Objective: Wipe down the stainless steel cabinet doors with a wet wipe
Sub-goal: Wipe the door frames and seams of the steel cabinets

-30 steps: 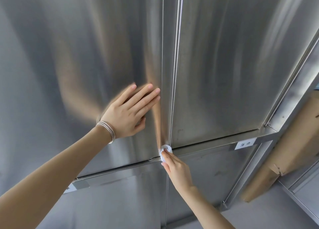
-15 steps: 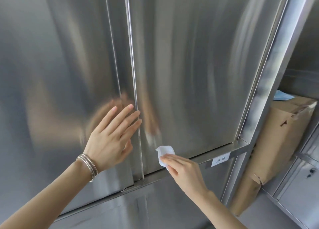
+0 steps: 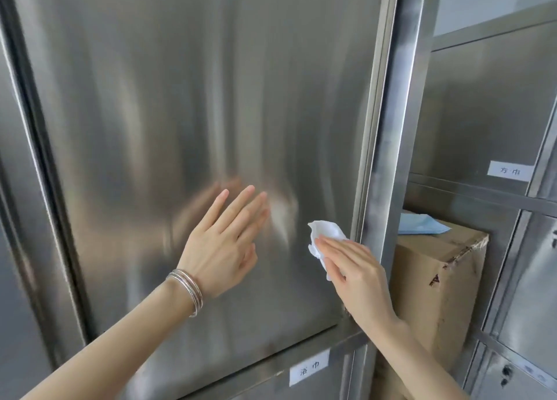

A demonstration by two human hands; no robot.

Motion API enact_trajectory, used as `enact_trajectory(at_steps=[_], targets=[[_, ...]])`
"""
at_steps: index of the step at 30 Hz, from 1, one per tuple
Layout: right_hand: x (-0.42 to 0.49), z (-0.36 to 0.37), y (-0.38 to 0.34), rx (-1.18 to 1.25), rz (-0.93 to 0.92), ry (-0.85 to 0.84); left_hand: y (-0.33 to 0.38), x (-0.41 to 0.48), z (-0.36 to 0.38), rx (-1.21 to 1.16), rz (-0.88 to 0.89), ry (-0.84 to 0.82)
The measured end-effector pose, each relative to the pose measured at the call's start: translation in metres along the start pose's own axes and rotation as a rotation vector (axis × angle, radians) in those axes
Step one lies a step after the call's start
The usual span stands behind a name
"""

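The left hand (image 3: 223,245) is open, its fingers straight and close together, pointing up and to the right against the stainless steel cabinet door (image 3: 211,98). The fingertips appear to touch the metal, where a blurred reflection of the hand meets them. Thin silver bangles (image 3: 187,291) sit around the left wrist.

The right hand (image 3: 357,276) is also open and flat. Its straight fingers press a white wet wipe (image 3: 327,233) on the same door, low on the panel and just beside the door's right edge. The wipe is crumpled; part of it shows above and to the left of the fingers, and the rest lies under the hand. The thumb of this hand is hidden, so it cannot be told whether it holds the wipe from below.

To the left of this door a vertical seam separates it from a second steel door (image 3: 18,249), only partly in view. Under the door runs a horizontal rail with a white label (image 3: 309,368) that has two printed characters. To the right stands a steel upright (image 3: 401,128), and behind it an open compartment holds a cardboard box (image 3: 437,279) with something light blue (image 3: 422,227) lying on top of it — what it is cannot be told. Higher on the right another white label (image 3: 509,172) is stuck on a closed steel panel.
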State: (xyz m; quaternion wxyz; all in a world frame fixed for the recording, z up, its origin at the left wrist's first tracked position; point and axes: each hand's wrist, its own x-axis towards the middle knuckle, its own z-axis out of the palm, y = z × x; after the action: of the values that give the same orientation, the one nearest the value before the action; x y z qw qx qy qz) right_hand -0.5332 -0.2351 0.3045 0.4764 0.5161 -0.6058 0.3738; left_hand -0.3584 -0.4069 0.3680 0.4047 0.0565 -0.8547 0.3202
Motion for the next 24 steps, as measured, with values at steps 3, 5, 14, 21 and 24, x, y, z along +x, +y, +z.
enact_trajectory(at_steps=[3, 5, 14, 21, 24], targets=[[0.023, -0.008, 0.045, -0.016, -0.026, 0.068, 0.019, 0.045, 0.008, 0.035, -0.017, 0.005], [0.038, -0.014, 0.071, -0.021, -0.024, 0.117, 0.03, 0.073, 0.012, 0.061, -0.029, 0.016], [0.118, -0.02, 0.139, -0.042, -0.066, 0.283, 0.038, 0.176, 0.01, 0.245, -0.085, 0.075], [0.191, -0.011, 0.145, -0.075, -0.057, 0.327, 0.001, 0.216, 0.002, 0.37, -0.127, 0.009], [0.216, -0.003, 0.146, -0.066, -0.022, 0.257, -0.008, 0.222, 0.005, 0.381, -0.128, 0.004]])
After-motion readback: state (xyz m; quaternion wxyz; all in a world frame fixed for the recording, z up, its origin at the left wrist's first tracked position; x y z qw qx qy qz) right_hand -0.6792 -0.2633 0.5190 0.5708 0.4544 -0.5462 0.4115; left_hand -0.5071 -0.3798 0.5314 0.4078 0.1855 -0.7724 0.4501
